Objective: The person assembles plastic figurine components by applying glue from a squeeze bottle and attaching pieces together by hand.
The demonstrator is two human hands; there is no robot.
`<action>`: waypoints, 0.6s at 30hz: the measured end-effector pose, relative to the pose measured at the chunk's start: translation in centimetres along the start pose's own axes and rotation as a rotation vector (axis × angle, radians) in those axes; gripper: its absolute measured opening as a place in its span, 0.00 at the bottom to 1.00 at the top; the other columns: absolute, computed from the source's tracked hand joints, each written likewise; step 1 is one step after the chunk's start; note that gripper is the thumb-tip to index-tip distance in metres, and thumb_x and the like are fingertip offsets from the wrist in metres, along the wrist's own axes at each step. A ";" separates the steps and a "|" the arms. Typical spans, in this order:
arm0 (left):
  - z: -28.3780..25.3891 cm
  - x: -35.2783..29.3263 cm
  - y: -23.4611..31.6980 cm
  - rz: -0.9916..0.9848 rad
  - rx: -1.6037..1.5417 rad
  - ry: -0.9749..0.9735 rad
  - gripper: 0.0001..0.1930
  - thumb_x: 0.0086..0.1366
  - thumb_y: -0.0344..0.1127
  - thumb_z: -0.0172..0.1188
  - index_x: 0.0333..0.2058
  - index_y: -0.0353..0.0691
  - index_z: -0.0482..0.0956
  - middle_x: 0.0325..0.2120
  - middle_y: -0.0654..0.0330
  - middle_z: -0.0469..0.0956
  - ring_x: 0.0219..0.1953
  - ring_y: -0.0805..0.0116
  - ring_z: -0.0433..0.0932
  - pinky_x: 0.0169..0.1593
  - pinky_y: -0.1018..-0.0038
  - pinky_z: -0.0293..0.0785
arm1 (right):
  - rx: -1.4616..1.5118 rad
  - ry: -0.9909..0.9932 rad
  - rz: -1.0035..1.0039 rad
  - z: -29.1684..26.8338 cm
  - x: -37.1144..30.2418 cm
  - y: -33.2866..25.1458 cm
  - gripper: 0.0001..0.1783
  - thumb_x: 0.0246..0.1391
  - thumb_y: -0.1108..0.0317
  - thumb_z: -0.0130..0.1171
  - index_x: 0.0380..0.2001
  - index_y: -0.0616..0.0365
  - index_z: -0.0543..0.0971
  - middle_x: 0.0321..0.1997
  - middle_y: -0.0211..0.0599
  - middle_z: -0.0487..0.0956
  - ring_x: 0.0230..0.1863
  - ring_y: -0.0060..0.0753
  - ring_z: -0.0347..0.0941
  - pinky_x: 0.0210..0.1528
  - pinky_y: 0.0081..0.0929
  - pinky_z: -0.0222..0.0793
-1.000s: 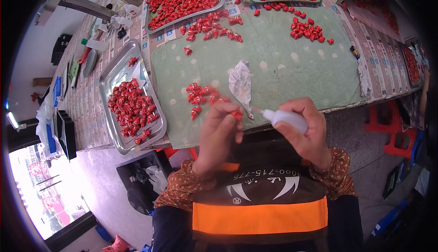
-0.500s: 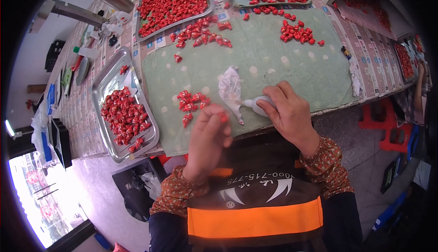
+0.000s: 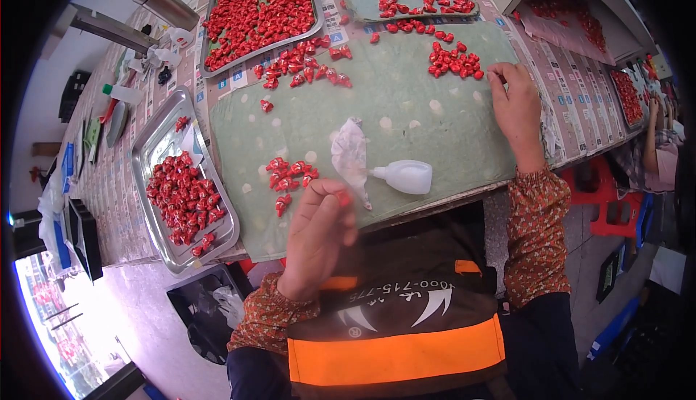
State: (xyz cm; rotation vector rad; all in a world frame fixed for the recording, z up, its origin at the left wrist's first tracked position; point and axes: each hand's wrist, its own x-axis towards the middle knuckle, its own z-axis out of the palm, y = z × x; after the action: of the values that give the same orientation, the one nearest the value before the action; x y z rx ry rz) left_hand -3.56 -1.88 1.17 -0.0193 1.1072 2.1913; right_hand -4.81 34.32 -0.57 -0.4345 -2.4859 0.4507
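Observation:
My left hand [image 3: 316, 237] is closed, pinching a small glossy red piece [image 3: 344, 198] between thumb and fingers near the front edge of the green cloth [image 3: 406, 139]. My right hand [image 3: 516, 110] is stretched over the cloth's right side, fingers extended, their tips beside a cluster of red pieces [image 3: 453, 61]. Nothing shows in its grasp. Between the hands a white squeeze bottle [image 3: 409, 177] lies on its side, its nozzle pointing left at a crumpled white rag [image 3: 350, 155]. A small group of red figure-like pieces [image 3: 288, 174] lies just beyond my left hand.
At the left stands a metal tray [image 3: 230, 235] with a heap of red pieces. A fuller tray [image 3: 317, 9] is at the back, beside a second green cloth [image 3: 370, 10] with more pieces. A steel flask [image 3: 167, 5] lies at the back left. Another person [image 3: 652, 146] sits far right.
My right hand has let go of the squeeze bottle, which now lies on the cloth, and has moved right and away to the red cluster. My left hand still holds its piece.

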 end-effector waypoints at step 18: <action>0.1 0.3 0.2 -0.052 0.047 0.023 0.11 0.73 0.38 0.51 0.49 0.42 0.69 0.41 0.62 0.71 0.34 0.78 0.70 0.30 0.82 0.69 | 0.205 -0.155 0.009 -0.1 -2.0 -1.5 0.10 0.49 0.78 0.62 0.35 0.61 0.73 0.33 0.36 0.75 0.31 0.32 0.73 0.35 0.29 0.69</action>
State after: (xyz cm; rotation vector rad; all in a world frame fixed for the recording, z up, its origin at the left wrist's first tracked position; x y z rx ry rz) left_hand -3.85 -1.74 1.31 -0.0524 1.1585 2.1229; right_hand -3.43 32.22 -0.84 -0.3391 -2.5519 0.7603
